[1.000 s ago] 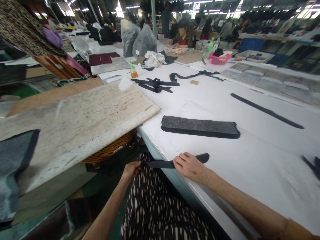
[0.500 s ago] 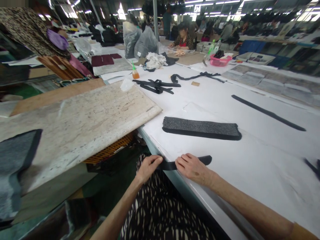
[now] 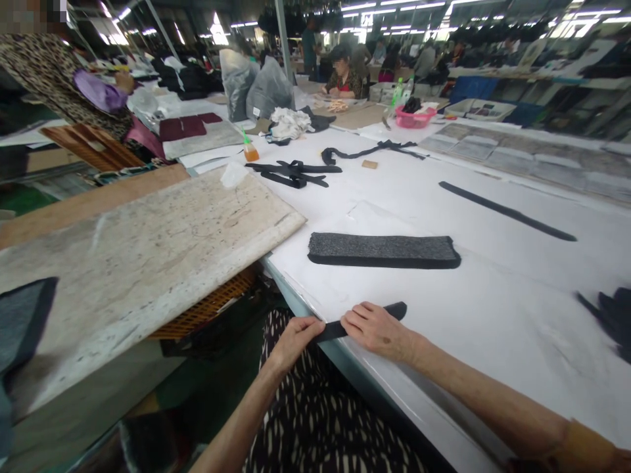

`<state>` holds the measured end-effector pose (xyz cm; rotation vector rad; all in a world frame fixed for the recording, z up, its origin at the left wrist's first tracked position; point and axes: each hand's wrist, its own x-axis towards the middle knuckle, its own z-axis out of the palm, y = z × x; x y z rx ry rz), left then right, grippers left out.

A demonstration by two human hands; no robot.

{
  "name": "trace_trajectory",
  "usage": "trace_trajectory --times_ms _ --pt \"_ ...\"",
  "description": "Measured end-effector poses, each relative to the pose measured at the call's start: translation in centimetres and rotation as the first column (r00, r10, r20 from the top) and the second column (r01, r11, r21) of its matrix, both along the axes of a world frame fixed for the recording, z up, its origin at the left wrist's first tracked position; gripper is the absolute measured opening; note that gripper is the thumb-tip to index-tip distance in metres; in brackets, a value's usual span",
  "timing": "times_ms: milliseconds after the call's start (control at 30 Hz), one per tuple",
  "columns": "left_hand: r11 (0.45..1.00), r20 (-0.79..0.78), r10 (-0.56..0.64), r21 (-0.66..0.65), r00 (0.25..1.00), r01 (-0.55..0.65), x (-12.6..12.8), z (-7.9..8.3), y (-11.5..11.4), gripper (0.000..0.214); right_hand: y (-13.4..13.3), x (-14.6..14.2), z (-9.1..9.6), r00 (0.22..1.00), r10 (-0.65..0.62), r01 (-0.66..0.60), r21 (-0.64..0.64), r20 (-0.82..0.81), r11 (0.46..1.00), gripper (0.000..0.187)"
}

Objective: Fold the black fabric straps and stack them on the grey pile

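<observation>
Black strap [image 3: 367, 317] lies left-right along the table's near edge [image 3: 315, 315]; left hand [image 3: 294, 338] pinches its left end, right hand [image 3: 377, 328] presses flat mid-strap.

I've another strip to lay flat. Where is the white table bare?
Bare between the grey pad and the long black strip, and from that pad to the right hand. Crowded at the far end around the tangled black straps.

The strip [image 3: 389, 311] lies at the table's [image 3: 493, 328] near edge, with the band [image 3: 383, 250] just beyond it. Left of the table, a slab [image 3: 148, 249] rests on a basket [image 3: 211, 303].
</observation>
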<state>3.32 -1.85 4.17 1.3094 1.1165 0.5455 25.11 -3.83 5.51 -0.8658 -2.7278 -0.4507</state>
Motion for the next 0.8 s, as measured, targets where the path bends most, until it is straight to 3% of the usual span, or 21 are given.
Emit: trace_trajectory --times_ms 200,300,633,800 --pt "1.000 0.048 -0.013 0.007 0.999 0.013 0.0 -0.6 0.0 0.037 -1.1 4.6 0.3 0.996 -0.079 0.080 0.026 -0.040 0.996 0.023" --pt "1.000 0.061 -0.008 0.002 0.998 0.008 -0.1 -0.8 0.0 0.037 -1.3 5.5 0.4 0.995 -0.087 0.088 0.029 -0.037 0.996 0.023" --pt "0.997 -0.095 0.077 0.030 0.992 -0.075 -3.2 -3.0 -0.3 0.039 -0.1 1.3 0.8 0.985 0.118 -0.118 -0.005 0.125 0.993 0.018" --pt "0.995 -0.109 0.100 0.013 0.989 -0.100 -4.1 -2.5 -0.8 0.041 -0.3 2.4 0.6 0.988 0.103 -0.102 -0.013 0.117 0.995 0.020"
